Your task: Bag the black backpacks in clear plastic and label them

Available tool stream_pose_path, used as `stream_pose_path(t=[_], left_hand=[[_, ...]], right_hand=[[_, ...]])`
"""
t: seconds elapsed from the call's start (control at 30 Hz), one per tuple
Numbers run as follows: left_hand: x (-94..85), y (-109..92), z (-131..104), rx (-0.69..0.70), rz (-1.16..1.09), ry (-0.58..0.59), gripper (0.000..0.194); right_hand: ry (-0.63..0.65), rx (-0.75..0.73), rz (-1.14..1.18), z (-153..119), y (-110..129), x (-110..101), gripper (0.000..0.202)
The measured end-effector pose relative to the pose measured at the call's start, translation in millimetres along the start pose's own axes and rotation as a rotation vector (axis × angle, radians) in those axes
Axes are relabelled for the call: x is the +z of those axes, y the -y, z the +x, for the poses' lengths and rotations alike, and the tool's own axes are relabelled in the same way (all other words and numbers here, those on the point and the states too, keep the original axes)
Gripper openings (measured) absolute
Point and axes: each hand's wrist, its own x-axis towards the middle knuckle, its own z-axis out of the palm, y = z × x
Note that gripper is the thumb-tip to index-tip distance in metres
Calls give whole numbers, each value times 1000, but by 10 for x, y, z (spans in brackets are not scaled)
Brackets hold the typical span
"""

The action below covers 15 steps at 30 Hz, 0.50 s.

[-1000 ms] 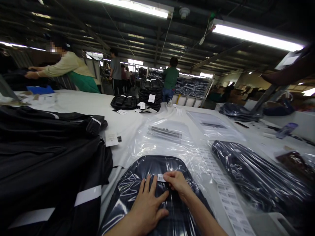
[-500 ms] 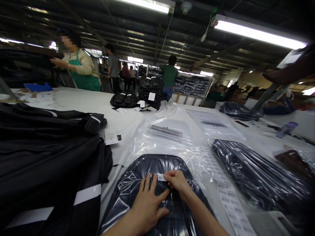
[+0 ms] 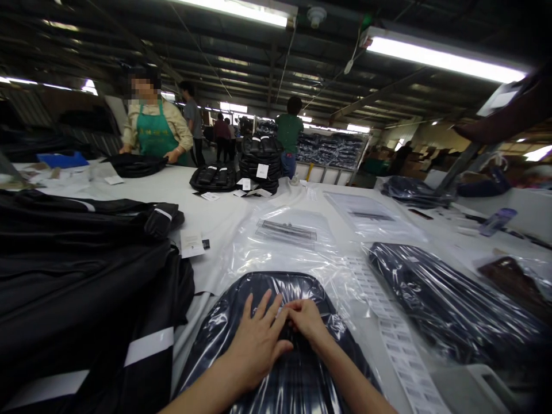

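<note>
A dark bag in clear plastic (image 3: 302, 374) lies on the white table in front of me. Spread flat on its upper part is my left hand (image 3: 259, 333), fingers apart. Touching its fingertips from the right, my right hand (image 3: 304, 319) is pinched over the plastic. The small white label between the hands is mostly covered, so whether the right fingers still grip it is hidden.
Black bags (image 3: 86, 270) are heaped at left. Clear plastic bags (image 3: 284, 230) lie ahead, a label strip (image 3: 397, 339) and a wrapped bag (image 3: 440, 293) at right. Across the table, a person in a green apron (image 3: 157, 129) handles a black bag (image 3: 138, 165).
My left hand has slid over the small label, which was visible at my right fingertips. The person in the apron has turned toward the table, and a black bag now lies there.
</note>
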Motion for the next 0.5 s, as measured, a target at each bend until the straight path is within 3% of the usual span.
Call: stream_pose_path(t=[0.13, 0.23, 0.37, 0.43, 0.5], left_hand=[[181, 139, 18, 17, 1, 98, 60], [266, 180, -11, 14, -1, 83, 59], [261, 170, -42, 8, -6, 97, 58], [268, 172, -43, 10, -11, 101, 59], [299, 189, -24, 12, -21, 100, 60]], right_hand=[[-23, -14, -70, 7, -19, 28, 9], [-82, -57, -141, -34, -10, -3, 12], [-221, -395, -518, -210, 26, -120, 12], [-117, -612, -697, -304, 5, -158, 26], [67, -716, -769, -357, -43, -160, 35]])
